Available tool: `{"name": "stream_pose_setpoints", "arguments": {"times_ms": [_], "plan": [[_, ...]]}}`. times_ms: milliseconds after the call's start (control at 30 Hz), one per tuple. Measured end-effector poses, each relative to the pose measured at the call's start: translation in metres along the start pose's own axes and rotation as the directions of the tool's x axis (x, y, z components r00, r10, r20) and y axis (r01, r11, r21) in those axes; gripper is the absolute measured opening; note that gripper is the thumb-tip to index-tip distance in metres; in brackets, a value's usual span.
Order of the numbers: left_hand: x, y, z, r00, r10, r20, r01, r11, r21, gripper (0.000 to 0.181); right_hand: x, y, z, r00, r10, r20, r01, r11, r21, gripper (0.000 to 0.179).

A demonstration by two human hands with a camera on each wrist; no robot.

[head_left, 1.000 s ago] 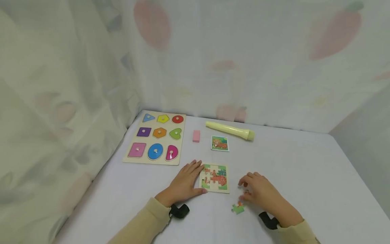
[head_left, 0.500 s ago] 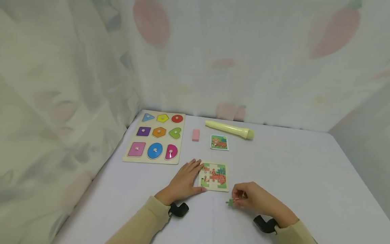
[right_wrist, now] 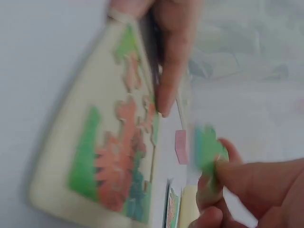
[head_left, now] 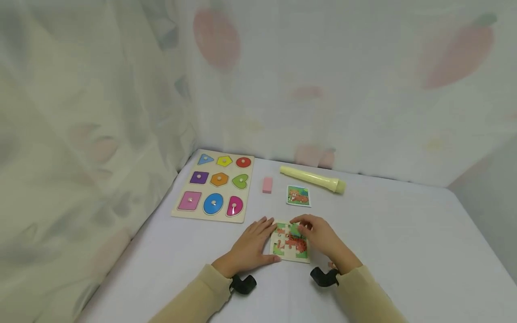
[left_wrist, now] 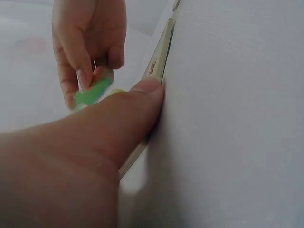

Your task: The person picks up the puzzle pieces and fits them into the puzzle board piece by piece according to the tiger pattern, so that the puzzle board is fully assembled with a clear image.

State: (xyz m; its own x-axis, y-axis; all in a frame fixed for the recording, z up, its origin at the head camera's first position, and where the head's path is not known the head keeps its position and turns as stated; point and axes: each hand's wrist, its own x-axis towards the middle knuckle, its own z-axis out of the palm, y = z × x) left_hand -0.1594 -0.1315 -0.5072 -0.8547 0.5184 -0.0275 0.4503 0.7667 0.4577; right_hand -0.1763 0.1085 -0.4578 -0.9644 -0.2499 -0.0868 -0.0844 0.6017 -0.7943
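My left hand [head_left: 249, 248] is spread along the left side of a small wooden jigsaw board [head_left: 288, 259]. Its fingertips touch the upper left corner, while the thumb presses the lower left edge. Several pieces with an orange animal and green ground lie in the board, with bare wood between them. Over the board's upper part, my right hand [head_left: 319, 235] pinches a green jigsaw piece [right_wrist: 207, 147] between thumb and fingers. The right wrist view shows that piece held apart from the board. Another piece [head_left: 332, 264] lies on the table, partly hidden by the right wrist.
A shape puzzle board [head_left: 208, 218] with knobbed pieces lies at the back left. Behind the jigsaw are a pink block [head_left: 267, 185], a tiger picture card [head_left: 299, 196] and a pale yellow tube [head_left: 313, 178]. Curtains hang along the table's back and left.
My right hand has picked up a green jigsaw piece from the table and carried it up and left over the board. The left hand stays at the board. The head view has shifted slightly.
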Motion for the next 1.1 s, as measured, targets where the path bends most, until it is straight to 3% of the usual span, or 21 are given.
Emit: {"name": "stream_pose_setpoints", "arguments": {"times_ms": [100, 267, 333, 533, 633, 700, 767, 833, 967, 1100], "plan": [[0.000, 0.001, -0.001, 1.000, 0.003, 0.000, -0.003, 1.000, -0.003, 0.093, 0.010, -0.001, -0.003, 0.999, 0.043, -0.016, -0.040, 0.991, 0.131, 0.010], [-0.001, 0.002, -0.001, 1.000, 0.024, -0.009, -0.024, 1.000, 0.003, 0.092, 0.019, 0.000, -0.003, 0.996, 0.056, 0.068, -0.074, 0.948, 0.308, 0.037], [-0.001, 0.002, -0.001, 1.000, 0.028, -0.013, -0.028, 1.000, 0.005, 0.091, 0.020, 0.001, -0.001, 0.994, 0.064, 0.093, -0.094, 0.928, 0.360, 0.039], [-0.003, 0.001, -0.001, 1.000, 0.012, -0.009, -0.012, 1.000, 0.000, 0.093, 0.025, 0.003, 0.007, 0.986, 0.137, 0.091, -0.165, 0.843, 0.511, 0.016], [-0.003, 0.001, -0.002, 1.000, 0.003, -0.005, -0.003, 1.000, 0.002, 0.093, 0.026, 0.003, 0.010, 0.989, 0.147, 0.018, -0.141, 0.901, 0.409, 0.006], [-0.003, 0.001, -0.002, 1.000, 0.010, -0.012, -0.010, 1.000, 0.008, 0.092, 0.026, 0.003, 0.012, 0.990, 0.128, -0.057, -0.108, 0.959, 0.264, 0.007], [-0.002, 0.000, -0.002, 1.000, 0.016, -0.015, -0.016, 1.000, 0.010, 0.092, 0.027, 0.002, 0.013, 0.988, 0.101, -0.118, -0.089, 0.990, 0.106, 0.007], [-0.002, 0.000, -0.002, 1.000, 0.021, -0.018, -0.020, 1.000, 0.012, 0.092, 0.028, 0.001, 0.015, 0.988, 0.078, -0.132, -0.075, 0.997, 0.024, 0.007], [-0.001, -0.001, -0.001, 1.000, 0.024, -0.016, -0.024, 1.000, 0.015, 0.091, 0.031, 0.001, 0.020, 0.988, 0.094, -0.124, -0.097, 0.995, -0.018, 0.011], [0.000, 0.000, -0.001, 1.000, 0.024, -0.012, -0.024, 0.999, 0.021, 0.092, 0.034, 0.002, 0.024, 0.990, 0.069, -0.123, -0.086, 0.986, -0.140, 0.014]]}}
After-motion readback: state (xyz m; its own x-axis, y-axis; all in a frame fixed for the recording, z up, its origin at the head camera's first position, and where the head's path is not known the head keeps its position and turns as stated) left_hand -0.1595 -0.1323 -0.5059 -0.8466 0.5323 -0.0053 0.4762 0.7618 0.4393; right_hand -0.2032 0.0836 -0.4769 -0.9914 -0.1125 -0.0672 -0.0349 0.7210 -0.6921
